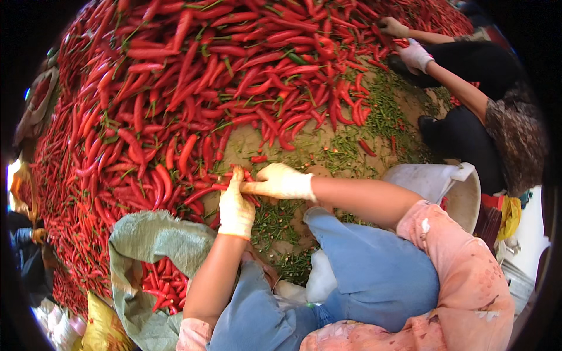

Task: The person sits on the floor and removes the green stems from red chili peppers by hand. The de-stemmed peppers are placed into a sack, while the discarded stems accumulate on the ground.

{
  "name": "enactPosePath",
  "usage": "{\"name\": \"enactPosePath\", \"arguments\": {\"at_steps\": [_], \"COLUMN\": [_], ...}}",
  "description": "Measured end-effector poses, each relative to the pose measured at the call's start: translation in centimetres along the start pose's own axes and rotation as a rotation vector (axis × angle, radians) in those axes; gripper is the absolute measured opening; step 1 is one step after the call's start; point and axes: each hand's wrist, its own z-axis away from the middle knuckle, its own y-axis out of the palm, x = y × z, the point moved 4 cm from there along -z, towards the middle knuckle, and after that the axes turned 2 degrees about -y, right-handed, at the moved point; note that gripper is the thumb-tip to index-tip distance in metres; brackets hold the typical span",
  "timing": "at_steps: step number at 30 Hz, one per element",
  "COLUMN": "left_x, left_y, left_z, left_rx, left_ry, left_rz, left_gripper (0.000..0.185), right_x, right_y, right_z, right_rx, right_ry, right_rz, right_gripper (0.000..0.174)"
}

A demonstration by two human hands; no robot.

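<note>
Both of my hands wear pale cotton gloves and meet over the near edge of a big heap of red chili peppers [259,83]. My left hand [237,208] is closed around a few red chili peppers [215,188], whose ends stick out on both sides. From the right, my right hand [281,182] reaches across so that its fingers touch the left hand at those peppers. Whether its fingertips pinch anything is hidden. Beside my left forearm stands a green woven sack [158,237] with its mouth rolled back; stemless red peppers [164,283] lie inside.
Green stems [276,219] litter the ground under my hands. A white plastic bucket [472,197] lies tilted at my right. Beyond it a person's gloved hand [415,57] holds red pepper near the heap. Another person [30,254] is at the far left, near a yellow sack [103,324].
</note>
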Motion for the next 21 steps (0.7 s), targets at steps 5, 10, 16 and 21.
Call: {"name": "enactPosePath", "arguments": {"at_steps": [5, 10, 16, 21], "left_x": [-0.2, -3.4, -1.7, -0.3], "left_y": [-0.7, -0.7, 0.5, 1.1], "left_z": [0.1, -0.8, -0.5, -0.1], "left_rx": [0.015, 0.095, 0.114, 0.087], "left_ry": [-0.091, -0.208, -0.206, 0.0], "left_rz": [-0.058, -0.081, -0.219, -0.412], "left_gripper": [0.014, 0.012, 0.008, 0.022], "right_x": [0.4, -3.5, -7.8, -6.9], "right_y": [0.4, -0.4, -6.6, -5.4], "right_z": [0.9, 2.9, -1.5, -1.3], "right_rx": [-0.147, 0.055, -0.279, -0.339], "right_ry": [-0.399, -0.472, -0.123, -0.228], "right_rz": [0.449, 0.83, 1.054, 0.906], "right_gripper": [0.043, 0.026, 0.034, 0.029]}}
